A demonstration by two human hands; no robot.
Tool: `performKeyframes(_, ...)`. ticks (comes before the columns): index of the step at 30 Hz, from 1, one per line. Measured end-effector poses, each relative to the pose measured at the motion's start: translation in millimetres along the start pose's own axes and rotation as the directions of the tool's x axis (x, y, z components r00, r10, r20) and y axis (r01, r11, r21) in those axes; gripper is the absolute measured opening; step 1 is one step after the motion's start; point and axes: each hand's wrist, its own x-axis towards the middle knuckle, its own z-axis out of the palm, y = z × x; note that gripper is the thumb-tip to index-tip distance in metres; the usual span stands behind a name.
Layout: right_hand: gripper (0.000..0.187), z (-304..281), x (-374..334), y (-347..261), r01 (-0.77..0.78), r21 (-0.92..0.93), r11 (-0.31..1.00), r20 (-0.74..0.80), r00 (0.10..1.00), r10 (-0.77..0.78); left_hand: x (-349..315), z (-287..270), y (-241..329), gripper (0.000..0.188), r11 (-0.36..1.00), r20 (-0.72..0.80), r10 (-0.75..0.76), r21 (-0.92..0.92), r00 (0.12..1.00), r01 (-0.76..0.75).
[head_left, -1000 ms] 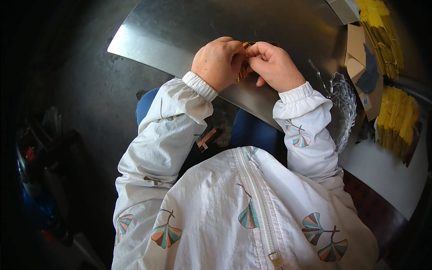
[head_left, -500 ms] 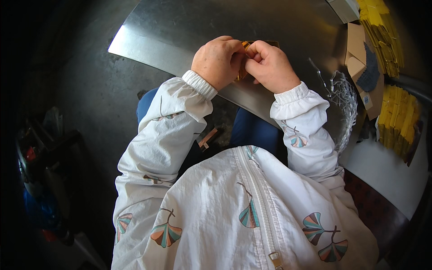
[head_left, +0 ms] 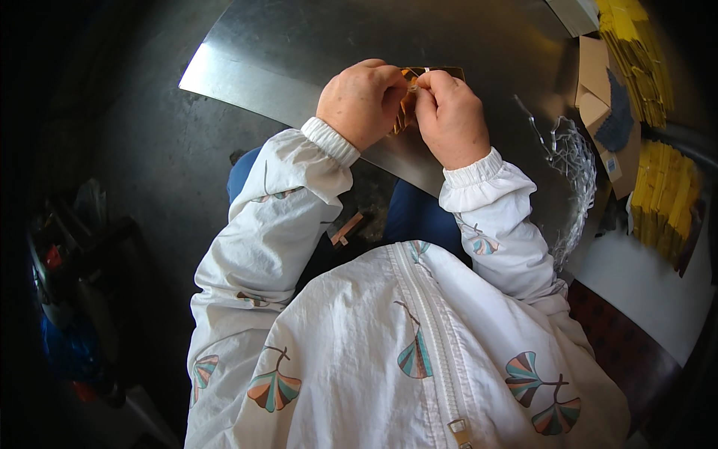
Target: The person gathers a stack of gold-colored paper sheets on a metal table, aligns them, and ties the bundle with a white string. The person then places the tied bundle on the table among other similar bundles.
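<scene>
My left hand [head_left: 360,105] is over the metal table, its fingers curled onto a shiny gold-orange piece [head_left: 406,114], foil-like and folded, mostly covered by the hands. Close by on its right, my right hand [head_left: 456,123] is closed in a pinch with thumb against fingers. A small pale bit shows at its fingertips, too small to name. Beyond the fingertips a thin dark edge with a gold rim [head_left: 455,71] shows. Whether it belongs to the gold piece I cannot tell.
The metal table [head_left: 277,52] has a bright left corner. Right of my hands hangs a bundle of clear plastic strands [head_left: 572,176]. Further right are cardboard [head_left: 594,112], a grey cloth-like piece [head_left: 615,120] and yellow stacks [head_left: 662,187]. Dark clutter [head_left: 71,299] stands at lower left.
My right hand has turned more upright and its wrist has shifted slightly left. More of the gold piece and the pale bit now shows. My left hand has barely moved.
</scene>
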Motion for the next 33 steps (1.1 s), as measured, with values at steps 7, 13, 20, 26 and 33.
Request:
performKeyframes(7, 0.009, -1.3, -5.7, -6.9, -0.051, -0.149, 0.988, 0.006, 0.999, 0.053, -0.1, 0.1, 0.2, 0.005, 0.999, -0.002, 0.033, -0.016, 0.999, -0.033)
performKeyframes(13, 0.009, -0.5, -6.4, -6.5, -0.064, -0.080, 0.995, 0.020, 0.998, 0.066, -0.4, -0.9, -0.5, 0.007, 1.000, 0.006, 0.018, -0.021, 1.000, -0.018)
performKeyframes(20, 0.007, 0.3, -4.9, -3.3, -0.068, -0.046, 0.997, 0.022, 0.997, 0.069, -1.8, 0.2, -1.8, 0.006, 0.999, 0.020, 0.000, -0.033, 1.000, 0.001)
performKeyframes(26, 0.007, 0.9, -5.0, -5.6, -0.085, -0.080, 0.993, 0.039, 0.995, 0.088, -5.2, 3.9, -8.9, 0.007, 0.990, -0.038, 0.034, -0.137, 0.999, -0.039)
performKeyframes(33, 0.009, -4.0, -0.6, -10.2, -0.129, -0.163, 0.978, 0.134, 0.979, 0.152, -12.6, 9.6, -13.7, 0.007, 0.938, -0.098, -0.131, -0.336, 0.986, 0.092)
